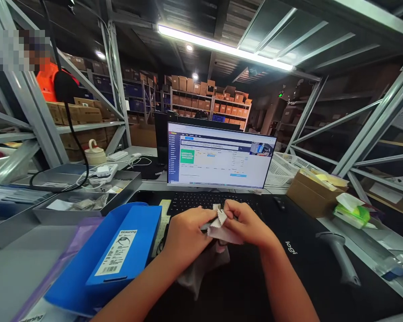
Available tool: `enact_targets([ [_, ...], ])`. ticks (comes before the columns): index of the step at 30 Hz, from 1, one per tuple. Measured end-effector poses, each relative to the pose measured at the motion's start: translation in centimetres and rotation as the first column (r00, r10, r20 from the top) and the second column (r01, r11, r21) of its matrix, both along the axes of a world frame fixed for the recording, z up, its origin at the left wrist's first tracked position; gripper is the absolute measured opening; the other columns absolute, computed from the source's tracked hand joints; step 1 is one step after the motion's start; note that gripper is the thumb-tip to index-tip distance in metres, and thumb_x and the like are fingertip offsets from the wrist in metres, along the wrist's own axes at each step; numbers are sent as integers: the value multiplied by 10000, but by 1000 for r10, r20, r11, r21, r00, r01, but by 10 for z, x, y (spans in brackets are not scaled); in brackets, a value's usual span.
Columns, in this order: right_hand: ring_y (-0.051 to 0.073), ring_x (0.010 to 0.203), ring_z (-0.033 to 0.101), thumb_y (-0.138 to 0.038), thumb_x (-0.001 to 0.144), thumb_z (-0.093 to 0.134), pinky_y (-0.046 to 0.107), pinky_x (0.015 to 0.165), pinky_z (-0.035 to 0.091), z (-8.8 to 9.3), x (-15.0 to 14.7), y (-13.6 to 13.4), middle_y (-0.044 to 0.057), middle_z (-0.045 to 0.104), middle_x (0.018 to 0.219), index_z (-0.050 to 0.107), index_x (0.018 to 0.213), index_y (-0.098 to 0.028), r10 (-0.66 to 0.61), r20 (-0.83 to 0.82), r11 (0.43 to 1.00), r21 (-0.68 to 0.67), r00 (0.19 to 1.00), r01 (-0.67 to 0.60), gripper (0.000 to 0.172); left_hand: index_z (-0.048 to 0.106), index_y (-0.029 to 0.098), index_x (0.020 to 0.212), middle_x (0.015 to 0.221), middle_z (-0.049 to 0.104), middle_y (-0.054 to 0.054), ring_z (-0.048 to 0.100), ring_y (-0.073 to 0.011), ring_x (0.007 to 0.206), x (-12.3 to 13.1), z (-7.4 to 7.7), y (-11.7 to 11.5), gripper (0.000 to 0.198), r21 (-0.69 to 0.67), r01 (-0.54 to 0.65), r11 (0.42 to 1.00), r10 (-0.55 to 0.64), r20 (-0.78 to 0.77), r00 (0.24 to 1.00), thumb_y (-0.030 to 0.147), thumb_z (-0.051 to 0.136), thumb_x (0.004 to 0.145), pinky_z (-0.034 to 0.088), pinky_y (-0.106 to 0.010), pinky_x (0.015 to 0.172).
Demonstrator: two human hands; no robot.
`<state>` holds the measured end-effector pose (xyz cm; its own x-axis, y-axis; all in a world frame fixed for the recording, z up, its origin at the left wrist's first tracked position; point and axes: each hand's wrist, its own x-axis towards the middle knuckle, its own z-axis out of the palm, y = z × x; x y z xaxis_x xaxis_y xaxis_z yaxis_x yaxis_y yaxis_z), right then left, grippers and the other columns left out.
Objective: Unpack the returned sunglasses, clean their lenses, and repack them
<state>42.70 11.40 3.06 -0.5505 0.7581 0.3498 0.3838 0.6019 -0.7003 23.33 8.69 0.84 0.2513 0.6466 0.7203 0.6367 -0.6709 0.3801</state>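
In the lower middle of the frame, the left hand (pixel 188 235) and the right hand (pixel 246 223) are held close together, and the grip of both is clamped on a small pinked-edge cloth (pixel 220 228) of pale grey-pink colour. Its zigzag edge stands up between the 2 hands. Below them, a thin grey sheet (pixel 201 273), maybe a soft bag, hangs down onto the black desk mat (pixel 305 268); I cannot tell if it is joined to the cloth. This handling looks careful: the fingertips pinch near the edge, and the hands stay low over the mat, in front of the black keyboard (pixel 211 201). Left of the hands lies a blue box (pixel 127 241) with a white label (pixel 119 252). At the right of the mat is a grey handheld barcode scanner (pixel 339 255), and further up, on the tabletop (pixel 275 190), stands a cardboard box (pixel 310 194). A monitor (pixel 221 154) is lit at the top middle.
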Motion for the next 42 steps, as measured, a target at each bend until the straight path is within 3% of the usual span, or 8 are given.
enact_targets([
  [5, 105, 651, 397, -231, 804, 641, 218, 596, 299, 3, 16, 10, -59, 484, 711, 434, 727, -206, 224, 60, 971, -95, 973, -218, 223, 759, 269, 961, 903, 782, 5, 735, -234, 831, 2, -8, 0, 312, 15, -54, 998, 54, -18, 998, 128, 716, 685, 583, -384, 880],
  [11, 103, 555, 323, -248, 796, 672, 256, 539, 190, -4, -19, -9, -76, 409, 565, 390, 646, -205, -247, 134, 963, 142, 960, 228, 322, 569, 189, 1350, 838, 769, -43, 700, -185, 648, 12, -16, -2, 561, 134, -152, 979, 152, 8, 988, 165, 589, 790, 541, -265, 593],
  [16, 92, 538, 336, -366, 857, 642, 221, 520, 246, -8, -1, 9, -72, 389, 590, 359, 652, -213, -110, -191, 992, 40, 975, 120, 381, 358, 320, 1499, 960, 777, 52, 732, -187, 876, 0, -3, -5, 871, -28, -141, 990, 143, 111, 983, 104, 637, 702, 562, -268, 771],
  [19, 78, 449, 316, -426, 828, 686, 197, 450, 257, -8, 22, 25, -98, 364, 526, 322, 668, -234, -228, -549, 973, -112, 804, 200, 441, 359, 384, 1486, 992, 769, 108, 711, -194, 1020, -7, 4, -7, 946, -139, -128, 982, 153, 189, 970, 48, 618, 641, 573, -282, 835],
  [23, 93, 421, 459, -432, 796, 763, 178, 424, 347, -1, 46, 31, -103, 539, 544, 498, 925, -254, -318, -788, 945, -214, 528, 249, 344, 682, 348, 1191, 1023, 766, 82, 726, -191, 959, -11, 5, -5, 624, -129, -107, 986, 139, 274, 952, 54, 605, 646, 591, -308, 864],
  [30, 149, 912, 686, -377, 696, 860, 283, 832, 553, -1, 44, 36, -2, 734, 981, 656, 990, -225, -387, -919, 914, -371, 78, 162, 389, 737, 254, 1062, 1048, 757, 11, 713, -188, 959, -9, 4, -2, 357, 50, -289, 956, 231, 476, 849, 127, 665, 736, 581, -333, 908],
  [37, 222, 1131, 647, -470, 834, 742, 413, 1018, 495, -27, -68, -6, 62, 709, 1182, 656, 1150, -243, -348, -920, 875, -388, 182, -288, 399, 718, 216, 1102, 1089, 751, -18, 709, -192, 991, -6, -5, 5, 377, 144, -382, 913, 275, 476, 836, 107, 647, 748, 568, -318, 918],
  [42, 214, 1159, 637, -399, 867, 726, 410, 1071, 456, -32, -93, -26, 46, 692, 1225, 605, 1238, -275, -267, -940, 907, -320, 214, -273, 409, 725, 218, 1112, 1078, 757, -15, 720, -190, 965, 2, -14, 8, 415, 113, -363, 925, 283, 433, 856, 99, 616, 730, 575, -304, 897],
])
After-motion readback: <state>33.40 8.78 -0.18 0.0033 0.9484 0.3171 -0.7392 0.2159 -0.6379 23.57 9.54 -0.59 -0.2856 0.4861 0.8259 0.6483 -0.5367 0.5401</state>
